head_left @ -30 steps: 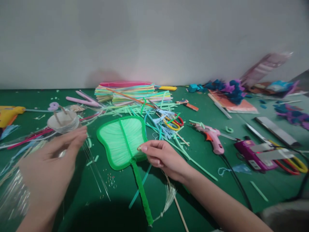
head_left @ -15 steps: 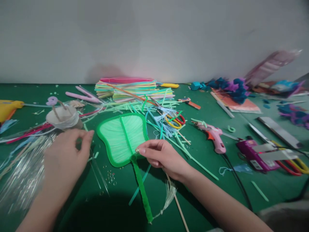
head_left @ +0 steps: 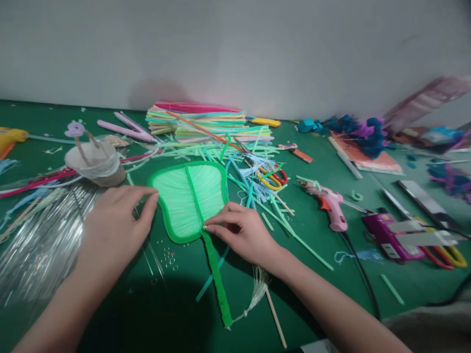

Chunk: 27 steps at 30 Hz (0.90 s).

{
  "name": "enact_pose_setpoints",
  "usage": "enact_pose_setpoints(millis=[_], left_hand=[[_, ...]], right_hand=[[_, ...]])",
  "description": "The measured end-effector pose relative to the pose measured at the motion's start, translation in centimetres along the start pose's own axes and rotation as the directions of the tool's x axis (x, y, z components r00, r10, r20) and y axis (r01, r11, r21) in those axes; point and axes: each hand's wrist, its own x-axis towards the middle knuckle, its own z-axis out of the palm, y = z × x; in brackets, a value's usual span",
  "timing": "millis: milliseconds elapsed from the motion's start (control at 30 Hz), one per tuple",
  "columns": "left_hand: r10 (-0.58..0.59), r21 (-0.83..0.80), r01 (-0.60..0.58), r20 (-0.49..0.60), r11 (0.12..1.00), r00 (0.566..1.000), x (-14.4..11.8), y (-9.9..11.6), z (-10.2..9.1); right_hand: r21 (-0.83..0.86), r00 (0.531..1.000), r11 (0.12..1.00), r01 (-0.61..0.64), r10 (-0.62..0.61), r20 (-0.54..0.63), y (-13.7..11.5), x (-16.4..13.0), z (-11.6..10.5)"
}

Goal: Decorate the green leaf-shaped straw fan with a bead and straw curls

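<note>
Lying flat on the green worktop [head_left: 331, 274], the green fan [head_left: 189, 198] points its wrapped handle toward us. Our right hand [head_left: 243, 235] pinches something small at the spot where the fan's head meets the handle; we cannot tell what it is. Our left hand [head_left: 114, 225] rests loosely open, fingertips touching the fan's left rim and gripping nothing. Just right of the fan sit cut straws [head_left: 272, 215], then a pink glue gun [head_left: 329, 206].

right hand [head_left: 245, 234] pinches the green fan [head_left: 189, 198] above its handle; left hand [head_left: 112, 228] touches its left rim on the worktop [head_left: 324, 289].
</note>
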Motion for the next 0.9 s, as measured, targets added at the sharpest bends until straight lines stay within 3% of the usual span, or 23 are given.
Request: enact_pose_setpoints(millis=[233, 633, 900], left_hand=[[0.001, 0.02, -0.001, 0.018, 1.0, 1.0, -0.03, 0.12, -0.04], [0.013, 0.032, -0.015, 0.047, 0.999, 0.999, -0.09, 0.06, 0.1], [0.015, 0.034, -0.017, 0.048, 0.999, 0.999, -0.11, -0.08, 0.31]], right_hand=[[-0.04, 1.0, 0.999, 0.024, -0.024, 0.005, 0.08, -0.1, 0.02], [-0.271, 0.971, 0.932, 0.241, -0.232, 0.066, 0.25, -0.85, 0.09], [-0.315, 0.957, 0.904, 0.29, -0.264, 0.122, 0.66, -0.87, 0.02]])
